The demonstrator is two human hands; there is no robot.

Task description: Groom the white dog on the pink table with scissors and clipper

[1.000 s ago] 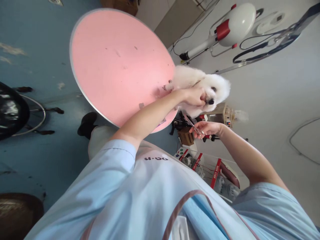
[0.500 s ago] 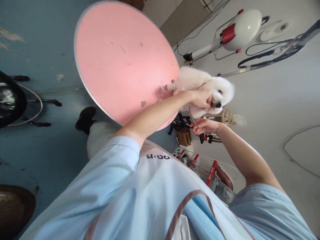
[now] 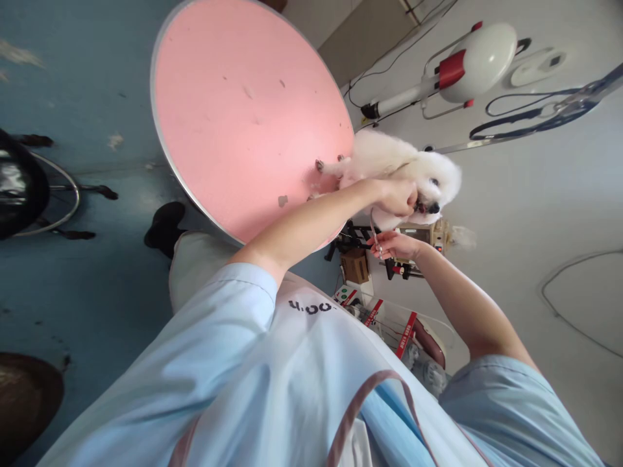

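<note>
left hand (image 3: 396, 198) is wrapping tight round the white dog (image 3: 379, 159)'s muzzle at the pink table (image 3: 233, 97)'s edge, forearm crossing over its chest. right hand (image 3: 395, 245) is pinching scissors (image 3: 373, 224) just under the chin, white dryer (image 3: 474, 58) hanging behind.

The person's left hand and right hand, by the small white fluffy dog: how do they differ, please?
The left hand grips the muzzle of the small white fluffy dog; the right hand holds thin silver scissors. The left hand sits at the dog's face; the right hand is just below it in the picture. Both are bare.
</note>
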